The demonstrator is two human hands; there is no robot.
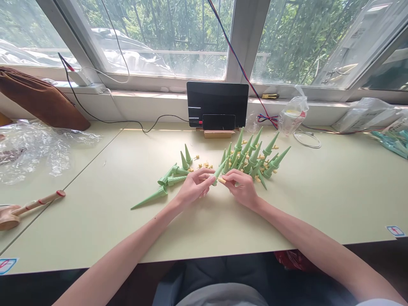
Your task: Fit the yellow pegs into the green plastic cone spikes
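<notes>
Green, tapered plastic spike (219, 171) and small yellow plastic peg (222, 180) held close together, mid-frame.
In the head view, the spike is pinched in the left hand (195, 187), its long axis slanted, the narrow tip pointed toward the upper right of the frame and the wide end toward the lower left. The peg is grasped by the right hand (242, 187), just right of that wide end, which is nearer the left hand; whether the two pieces touch cannot be told.
</notes>
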